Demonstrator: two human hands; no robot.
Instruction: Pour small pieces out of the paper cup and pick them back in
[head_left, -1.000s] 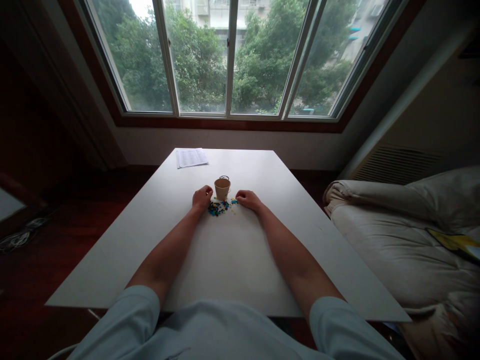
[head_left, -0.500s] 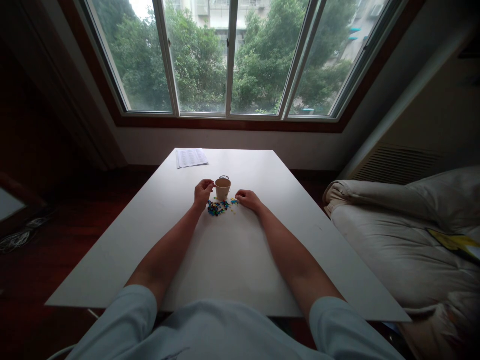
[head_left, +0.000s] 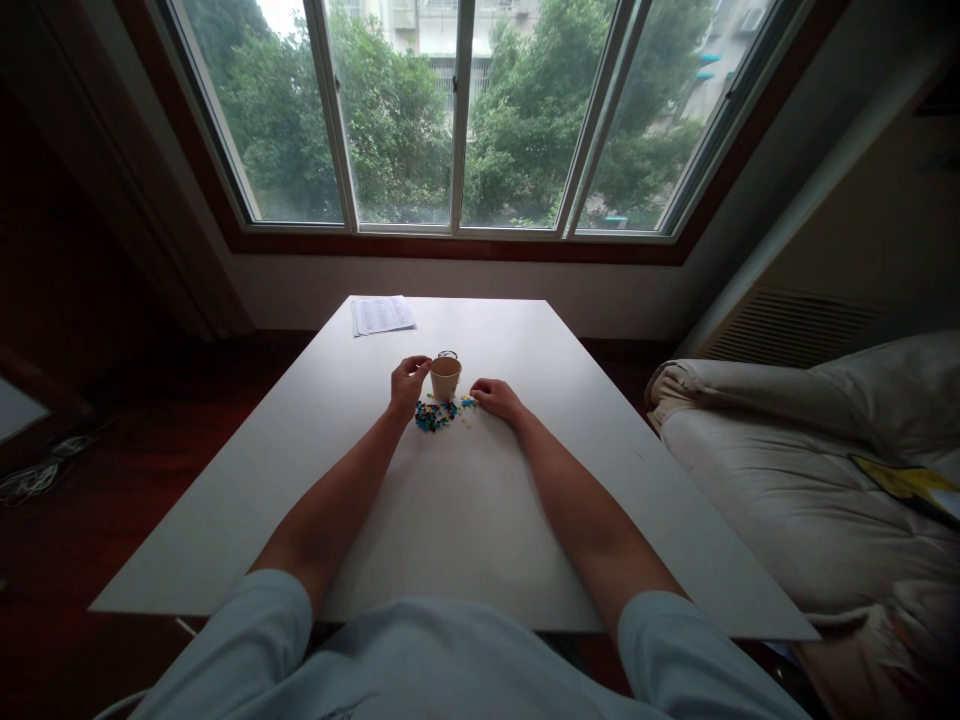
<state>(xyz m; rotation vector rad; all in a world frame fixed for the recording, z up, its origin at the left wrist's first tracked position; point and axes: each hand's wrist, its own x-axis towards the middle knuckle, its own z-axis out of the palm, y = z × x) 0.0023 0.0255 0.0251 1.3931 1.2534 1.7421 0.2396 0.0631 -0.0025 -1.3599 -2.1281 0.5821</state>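
A small beige bucket-like cup (head_left: 445, 383) stands upright mid-table, with a thin dark loop, perhaps its handle, behind its rim. My left hand (head_left: 407, 384) is raised at the cup's left rim, thumb and fingers pinched together; whether they grip the rim or a tiny piece cannot be made out. In front of the cup lies a pile of small multicoloured pieces (head_left: 435, 416), too small to name. My right hand (head_left: 496, 396) rests to the right of the cup, fingers curled closed beside a few scattered blue and yellow pieces (head_left: 468, 403). Its fingertips' contents are hidden.
The white table (head_left: 465, 510) reaches toward the window wall. Printed papers (head_left: 383, 315) lie at its far left corner. On the right stands a pale padded sofa (head_left: 750, 490) close to the table edge. White cables (head_left: 45, 470) lie on the dark red floor at left.
My left hand has shifted slightly right and up, its fingertips now at the cup's rim. My right hand, the cup and the pile look nearly unchanged.
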